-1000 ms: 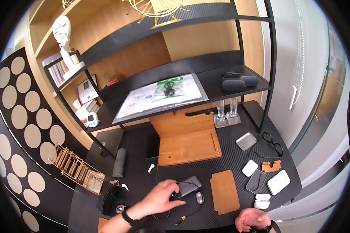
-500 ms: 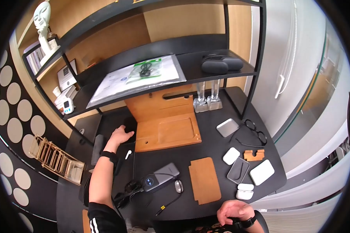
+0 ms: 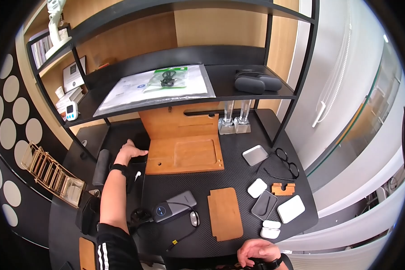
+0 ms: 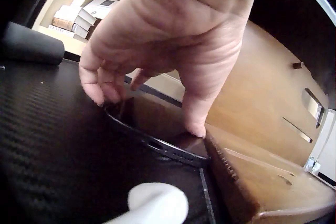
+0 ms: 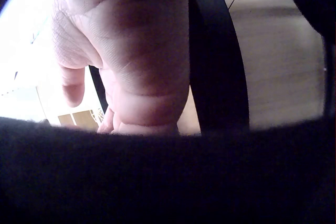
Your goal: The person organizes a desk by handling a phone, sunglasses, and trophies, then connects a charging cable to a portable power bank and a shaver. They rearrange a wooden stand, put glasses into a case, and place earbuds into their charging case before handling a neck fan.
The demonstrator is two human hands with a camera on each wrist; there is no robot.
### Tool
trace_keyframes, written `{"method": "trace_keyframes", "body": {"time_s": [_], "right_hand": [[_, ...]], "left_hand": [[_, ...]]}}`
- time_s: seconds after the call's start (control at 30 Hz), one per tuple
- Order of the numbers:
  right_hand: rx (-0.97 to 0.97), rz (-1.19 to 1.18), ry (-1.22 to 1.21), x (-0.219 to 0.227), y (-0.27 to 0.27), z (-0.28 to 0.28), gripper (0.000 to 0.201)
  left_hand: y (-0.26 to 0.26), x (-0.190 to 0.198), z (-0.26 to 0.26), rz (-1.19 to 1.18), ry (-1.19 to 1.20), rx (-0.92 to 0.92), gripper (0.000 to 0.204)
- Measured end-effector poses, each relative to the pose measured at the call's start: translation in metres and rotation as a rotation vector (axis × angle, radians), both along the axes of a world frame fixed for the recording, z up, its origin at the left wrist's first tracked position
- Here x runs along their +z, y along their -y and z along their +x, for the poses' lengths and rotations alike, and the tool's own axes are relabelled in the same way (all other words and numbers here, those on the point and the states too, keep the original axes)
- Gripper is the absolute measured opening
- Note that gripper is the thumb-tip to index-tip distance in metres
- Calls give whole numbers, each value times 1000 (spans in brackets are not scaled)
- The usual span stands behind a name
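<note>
At the left of the wooden desk stand (image 3: 184, 157), my left hand (image 3: 129, 152) reaches down to a black smartphone (image 4: 149, 119). In the left wrist view the thumb rests at the phone's right edge and the fingers curl over its left edge. The phone lies flat on the dark desk, its port end towards the camera, close beside the stand. A white earbud (image 3: 137, 175) lies just in front of that hand. My right hand (image 3: 258, 251) hangs loosely curled at the desk's front edge, with nothing in it.
A grey power bank (image 3: 180, 206) with a cable lies front-centre, near a brown leather piece (image 3: 226, 213). To the right are eyeglasses (image 3: 285, 164), a metal tray (image 3: 255, 155), white cases and a small wooden holder (image 3: 283, 189). A black shelf (image 3: 166, 105) overhangs the back.
My left hand has gone from the power bank, forward and left, to the phone beside the stand. The head view has shifted. My right hand has stayed near the desk's front edge.
</note>
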State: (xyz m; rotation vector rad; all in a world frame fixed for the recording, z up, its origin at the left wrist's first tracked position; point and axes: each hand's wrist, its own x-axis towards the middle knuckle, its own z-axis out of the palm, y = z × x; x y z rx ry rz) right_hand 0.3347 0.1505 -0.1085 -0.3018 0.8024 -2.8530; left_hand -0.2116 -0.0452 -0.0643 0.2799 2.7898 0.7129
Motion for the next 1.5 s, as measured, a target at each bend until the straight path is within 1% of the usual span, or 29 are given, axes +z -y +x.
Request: {"method": "trace_keyframes", "body": {"time_s": [0.13, 0.17, 0.23, 0.27, 0.3, 0.37, 0.4, 0.43, 0.5, 0.57, 0.6, 0.63, 0.7, 0.73, 0.83, 0.9, 0.93, 0.97, 1.03, 1.1, 1.13, 1.2, 1.23, 1.3, 1.33, 1.37, 1.4, 1.43, 1.5], "right_hand": [[19, 6, -19, 2, -1, -2, 47], [15, 10, -13, 2, -2, -2, 47], [39, 55, 15, 3, -3, -2, 47], [35, 51, 14, 2, -3, -2, 47], [34, 58, 21, 2, -4, -3, 47], [68, 91, -5, 1, -5, -6, 46], [76, 80, -12, 2, -5, -7, 46], [88, 82, -6, 3, -5, -7, 46], [79, 90, 4, 3, -5, -7, 45], [95, 101, -2, -1, -6, -7, 48], [104, 116, -14, -2, -7, -8, 50], [107, 104, -15, -1, -8, -8, 50], [106, 123, -11, 1, -6, -10, 49], [96, 114, -31, 1, -6, -11, 48], [86, 104, -52, -4, -7, -11, 47], [59, 97, -57, -1, -4, -12, 47], [36, 102, -56, -1, -3, -12, 45], [13, 108, -57, -1, -3, -11, 44], [-13, 107, -63, -1, -2, -12, 43], [-24, 114, -71, 1, -1, -15, 43], [-31, 117, -79, 3, 0, -15, 43], [-41, 251, -26, 9, 1, -15, 41], [-50, 255, -32, 14, 1, -16, 41], [53, 427, 19, 26, -3, -18, 40], [169, 454, 83, 32, -12, -19, 38], [154, 456, 84, 42, -21, -22, 38], [172, 614, 73, 55, -30, -25, 35], [192, 772, 63, 68, -39, -30, 33], [93, 897, 63, 96, -58, -48, 32]], "left_hand": [[-3, 2, 1, 22, 71, 91, 98], [-2, 2, 0, 26, 78, 86, 98], [-1, 2, -3, 180, 157, -9, 96], [0, 3, -1, 252, 137, -9, 87], [0, 4, 1, 259, 143, -10, 87], [3, 13, 8, 417, 77, 159, 76], [5, 22, 15, 404, -18, 179, 58], [17, 11, 0, 348, -145, 126, 52], [47, 18, -11, 453, -42, 39, 41], [74, 41, 10, 605, -102, -68, 28], [80, 63, 35, 694, 37, -130, 21], [92, 69, 44, 729, 95, -187, 20], [118, 68, 53, 598, 209, -263, 21], [121, 73, 72, 545, 259, -314, 23], [123, 62, 105, 488, 488, -401, 22], [122, 47, 115, 405, 559, -491, 22], [120, 43, 121, 373, 541, -571, 23], [119, 38, 123, 374, 568, -595, 22], [113, 37, 127, 378, 618, -575, 21], [106, 36, 131, 381, 586, -606, 21], [104, 37, 132, 288, 480, -640, 23], [101, 38, 132, 77, 275, -689, 32], [97, 41, 135, 14, 192, -702, 35], [94, 44, 138, -9, -58, -851, 37], [89, 50, 140, -7, -63, -866, 37], [84, 58, 147, -114, -216, -898, 37], [79, 66, 155, -219, -369, -924, 37], [73, 75, 163, -216, -372, -934, 37], [58, 93, 179, -200, -317, -821, 37]]}}
